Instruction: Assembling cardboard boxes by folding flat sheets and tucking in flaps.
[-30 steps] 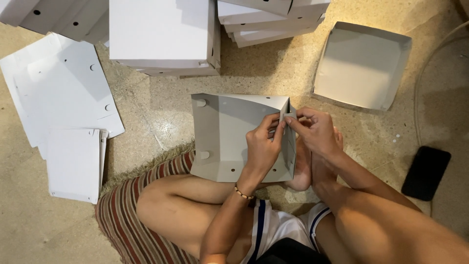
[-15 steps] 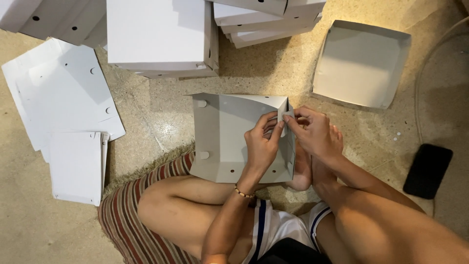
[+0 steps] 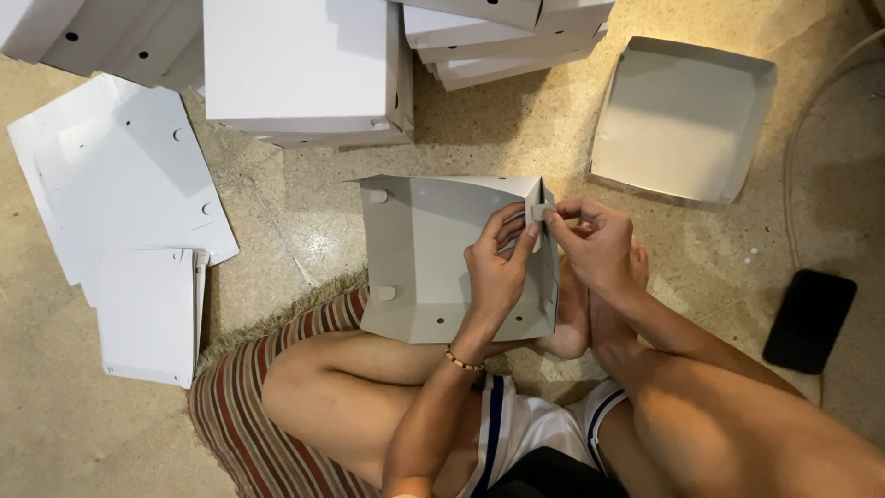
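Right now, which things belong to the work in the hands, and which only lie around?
In the work:
- half-folded white box, held by left hand and right hand at its corner tab
- flat white blanks
- finished tray
- stacked boxes

Lying around:
- black phone
- striped mat

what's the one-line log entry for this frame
left hand: on box wall | right hand: pinching corner tab | half-folded white box: on floor

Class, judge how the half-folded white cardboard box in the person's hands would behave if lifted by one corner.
The half-folded white cardboard box is probably light: fingertips of the left hand and right hand manage it. Its thin unlocked walls would likely flex, and it would hardly roll.
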